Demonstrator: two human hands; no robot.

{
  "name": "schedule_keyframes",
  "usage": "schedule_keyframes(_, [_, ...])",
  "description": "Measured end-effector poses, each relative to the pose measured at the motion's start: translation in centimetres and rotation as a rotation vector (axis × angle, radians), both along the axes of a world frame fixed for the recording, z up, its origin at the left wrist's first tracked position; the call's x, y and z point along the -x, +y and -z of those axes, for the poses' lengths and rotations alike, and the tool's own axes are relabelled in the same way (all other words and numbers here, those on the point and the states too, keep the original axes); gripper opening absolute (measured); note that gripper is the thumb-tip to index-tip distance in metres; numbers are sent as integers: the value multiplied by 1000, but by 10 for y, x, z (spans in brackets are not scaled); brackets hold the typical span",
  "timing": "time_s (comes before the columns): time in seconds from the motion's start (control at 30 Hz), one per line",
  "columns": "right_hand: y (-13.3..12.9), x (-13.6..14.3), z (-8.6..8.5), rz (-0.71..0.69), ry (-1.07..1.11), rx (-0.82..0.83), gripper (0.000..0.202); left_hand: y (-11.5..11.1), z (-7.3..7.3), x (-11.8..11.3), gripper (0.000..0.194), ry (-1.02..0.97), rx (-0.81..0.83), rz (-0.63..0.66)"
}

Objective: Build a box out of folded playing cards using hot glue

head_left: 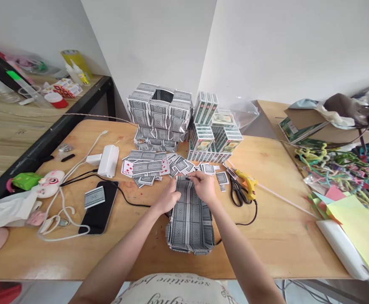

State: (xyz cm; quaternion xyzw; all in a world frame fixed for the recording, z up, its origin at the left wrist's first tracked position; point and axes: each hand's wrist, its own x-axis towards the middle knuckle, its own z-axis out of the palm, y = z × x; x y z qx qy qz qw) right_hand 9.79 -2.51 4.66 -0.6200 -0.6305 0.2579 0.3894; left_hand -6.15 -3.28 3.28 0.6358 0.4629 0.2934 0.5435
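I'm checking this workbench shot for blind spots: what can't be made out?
Head view:
Far end of the long card piece: partly behind left hand and right hand.
Inside of the large card structure: shadowed, walled in.
Part of the dark device: under a loose card.
Lettering on the shirt: cut off by bottom edge.

Upper garment: pale off-white fabric top, printed with dark, curling script lettering in at least two rows; one word of the upper row reads "sensitive", while the lower row is cut by the frame edge and only partly legible. A small dark ornamental motif lies toward the wearer's right. Left forearm and right forearm: bare, tapering to the wrist. Left hand and right hand: both likewise bare
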Motion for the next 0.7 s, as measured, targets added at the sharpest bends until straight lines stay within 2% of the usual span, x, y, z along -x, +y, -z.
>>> schedule_keyframes(0.23, [4, -8, -11, -141, -201, 62, 19, 3, -1, -1, 58, 15, 7, 1])
schedule_keyframes(0.4, [5, -7, -19, -164, -330, 70, 19, 2, 0, 0, 53, 7, -4, -8])
schedule_keyframes(0.5, [4, -6, -21, -153, -408, 71, 19, 3, -1, -1, 38, 14, 13, -15])
schedule_keyframes(0.6, [3, -3, -19, -127, -456, 60, 20, 6, 0, -5, 23, -3, 12, -82])
schedule_keyframes(0.7, [2, -1, -14, -107, -492, 39, 21, 11, 2, -12, 35, -29, -9, -191])
